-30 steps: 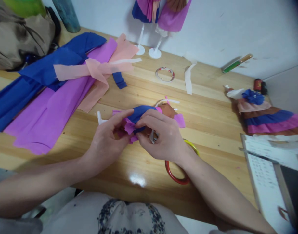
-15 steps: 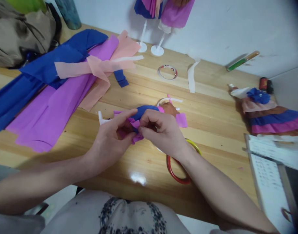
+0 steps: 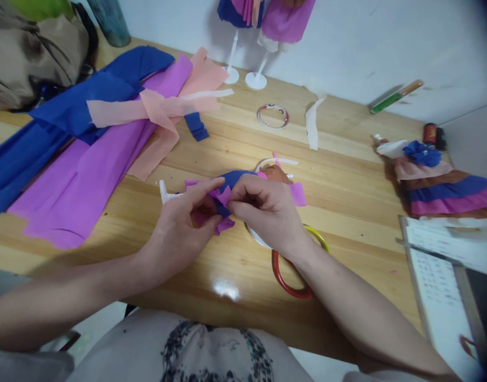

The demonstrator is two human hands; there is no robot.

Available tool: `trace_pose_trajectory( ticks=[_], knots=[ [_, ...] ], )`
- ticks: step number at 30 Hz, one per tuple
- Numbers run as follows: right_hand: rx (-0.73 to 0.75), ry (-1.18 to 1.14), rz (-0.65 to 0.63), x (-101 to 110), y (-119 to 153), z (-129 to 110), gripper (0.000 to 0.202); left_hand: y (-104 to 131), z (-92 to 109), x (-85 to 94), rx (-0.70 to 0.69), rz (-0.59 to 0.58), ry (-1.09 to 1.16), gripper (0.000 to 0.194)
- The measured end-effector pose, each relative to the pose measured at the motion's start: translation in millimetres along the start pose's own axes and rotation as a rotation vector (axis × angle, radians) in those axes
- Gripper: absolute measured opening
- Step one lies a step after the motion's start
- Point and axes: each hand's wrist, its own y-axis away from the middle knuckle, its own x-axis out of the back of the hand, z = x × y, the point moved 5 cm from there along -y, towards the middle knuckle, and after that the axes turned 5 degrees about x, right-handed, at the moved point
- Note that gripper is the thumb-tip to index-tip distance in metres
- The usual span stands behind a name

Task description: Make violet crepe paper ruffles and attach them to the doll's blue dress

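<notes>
Near the middle of the table, my left hand [image 3: 183, 220] curls its thumb and fingers around a small piece with blue crepe paper [image 3: 238, 178] and a ruffled purple crepe paper strip [image 3: 226, 225]. My right hand [image 3: 272, 212] pinches the purple strip between thumb and forefinger, just right of the left fingertips. Much of the piece is hidden by both hands. Brown paper [image 3: 277, 174] shows behind the right knuckles, with a purple scrap [image 3: 298, 194] beside it. Under my right wrist lie scissors with a red and yellow handle [image 3: 278, 278].
Long blue [image 3: 87, 93], purple [image 3: 74, 188] and peach [image 3: 153, 154] crepe sheets spread at left. A tape roll [image 3: 287, 119], a white strip [image 3: 312, 124] and white stands [image 3: 256, 80] are farther back. A layered paper dress [image 3: 446, 185] and a notebook [image 3: 432, 265] lie right.
My right fingers have shifted slightly, and the pinched purple paper stands up more between the hands. More blue shows beneath it. My left hand stays in place.
</notes>
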Motion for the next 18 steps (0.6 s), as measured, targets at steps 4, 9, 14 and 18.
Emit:
trace_pose_trajectory(
  ticks=[4, 9, 14, 18],
  knots=[
    [-0.006, 0.011, 0.017, 1.0, -0.1, 0.0, 0.014, 0.1, 0.1, 0.4, 0.015, 0.009, -0.027, 0.045],
    [0.013, 0.018, 0.066, 3.2, -0.3, 1.0, 0.013, 1.2, -0.3, 1.6, 0.005, 0.006, -0.059, 0.045],
    [-0.013, 0.018, 0.087, 3.0, 0.6, 2.3, 0.010, 0.7, -2.8, 1.3, -0.001, 0.001, -0.062, 0.048],
    [0.004, 0.084, 0.093, 3.4, 0.5, -1.1, 0.010, 0.3, -2.3, 1.0, 0.006, 0.003, -0.061, 0.048]
  ],
)
